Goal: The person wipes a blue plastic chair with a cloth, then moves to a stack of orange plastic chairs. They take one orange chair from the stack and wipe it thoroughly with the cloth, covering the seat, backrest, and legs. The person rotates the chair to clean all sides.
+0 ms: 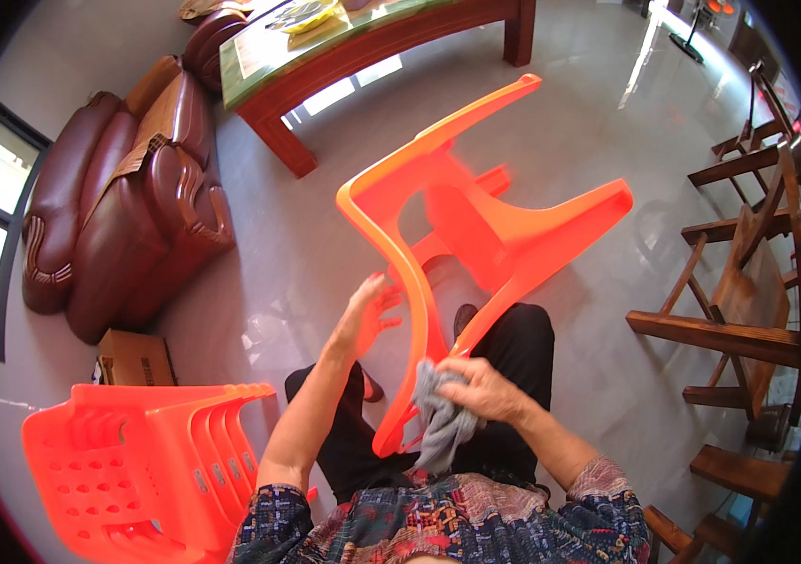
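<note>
Orange plastic chair (475, 226) tipped on its side at centre, right hand (485, 387) clenched on grey cloth (438, 418) against its frame, left hand (367, 315) open-fingered beside chair rim, stacked orange chairs (147, 461) near left

Brown cardboard box (135, 358) on the floor, between the sofa and the stacked orange chairs; small pale rectangular labels (201, 481) on the stacked chairs' edges.

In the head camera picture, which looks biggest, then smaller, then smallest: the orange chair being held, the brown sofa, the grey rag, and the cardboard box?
1. Orange chair and brown sofa: look about alike; the chair is nearer, so unsure.
2. Cardboard box and grey rag: look about alike, so unranked.
</note>
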Available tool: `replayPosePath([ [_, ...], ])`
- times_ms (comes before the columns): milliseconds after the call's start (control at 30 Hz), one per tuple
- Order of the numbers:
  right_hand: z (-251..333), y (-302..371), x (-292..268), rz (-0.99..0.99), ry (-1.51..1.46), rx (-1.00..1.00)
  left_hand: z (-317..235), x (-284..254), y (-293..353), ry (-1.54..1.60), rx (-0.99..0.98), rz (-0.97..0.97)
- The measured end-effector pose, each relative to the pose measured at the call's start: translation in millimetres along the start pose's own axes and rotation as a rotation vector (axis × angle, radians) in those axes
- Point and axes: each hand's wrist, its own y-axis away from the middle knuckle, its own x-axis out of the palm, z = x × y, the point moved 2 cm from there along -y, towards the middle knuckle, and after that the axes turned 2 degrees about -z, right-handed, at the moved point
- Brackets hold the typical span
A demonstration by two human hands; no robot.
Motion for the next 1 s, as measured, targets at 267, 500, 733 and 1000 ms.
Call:
replayPosePath([
  [267, 64, -114, -158, -1.108, 1.069, -0.639, -24, 39, -83, 0.183, 0.081, -0.231],
  [500, 66, -200, -209, -0.802, 1.28, 0.05, -44, 44, -87, 0.26, 0.124, -0.245],
  [733, 91, -194, -223, -1.038, 1.063, -0.144, -114, 91, -91, 0.004, 0.318, -0.104],
  [1000, 93, -195, -203, -1.09, 0.539, -0.56, -152, 97, -72, -0.334, 0.52, -0.027],
])
